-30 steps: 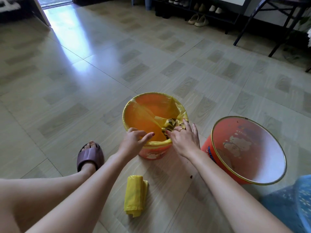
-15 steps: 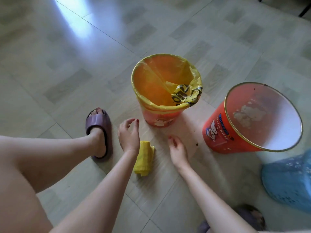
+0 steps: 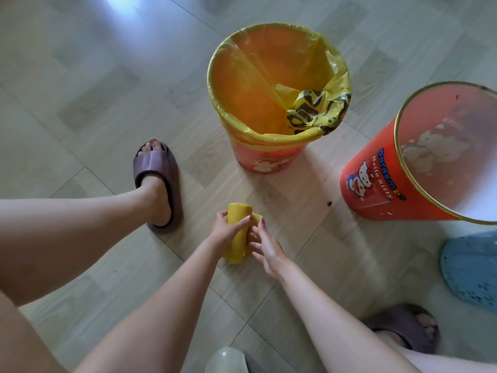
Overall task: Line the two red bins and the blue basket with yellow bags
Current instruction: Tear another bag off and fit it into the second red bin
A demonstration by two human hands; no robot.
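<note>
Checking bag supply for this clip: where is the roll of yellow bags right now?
In the head view, the roll of yellow bags is low centre on the floor, gripped by the left hand, right hand touching it, nearer than the lined red bin.
</note>
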